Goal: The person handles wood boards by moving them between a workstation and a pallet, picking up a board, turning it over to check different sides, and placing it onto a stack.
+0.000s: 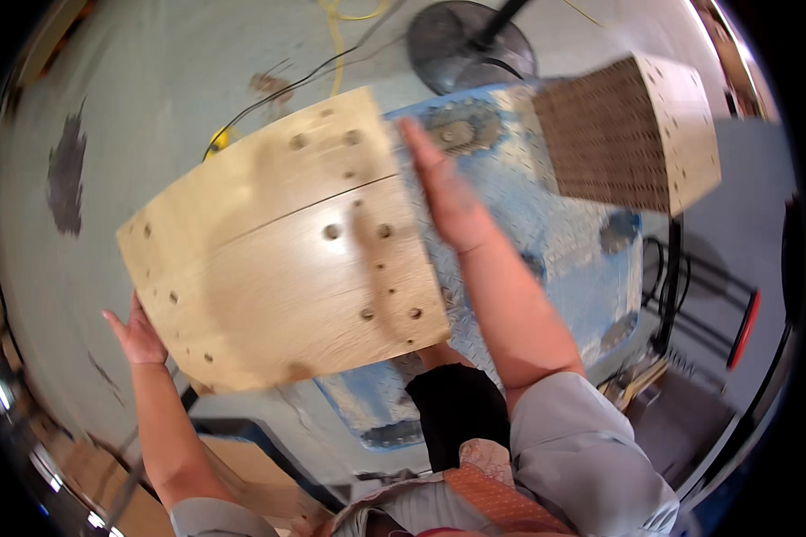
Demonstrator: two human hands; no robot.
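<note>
A large pale plywood panel with several drilled holes is held up in front of me, tilted, between my two hands. A dark seam runs across its face. My left hand is at its lower left edge, thumb sticking out, the other fingers partly hidden by the panel. Along the right edge lies my right hand, its fingers straight and palm turned to the wood. Beneath and to the right is a worn blue metal platform with a raised tread pattern. How thick the panel is cannot be seen.
A tall stack of drilled plywood panels stands on the platform's far right. Beyond are a round black stand base and a yellow cord on the floor. At right, a black frame with a red bar stands near a grey bin.
</note>
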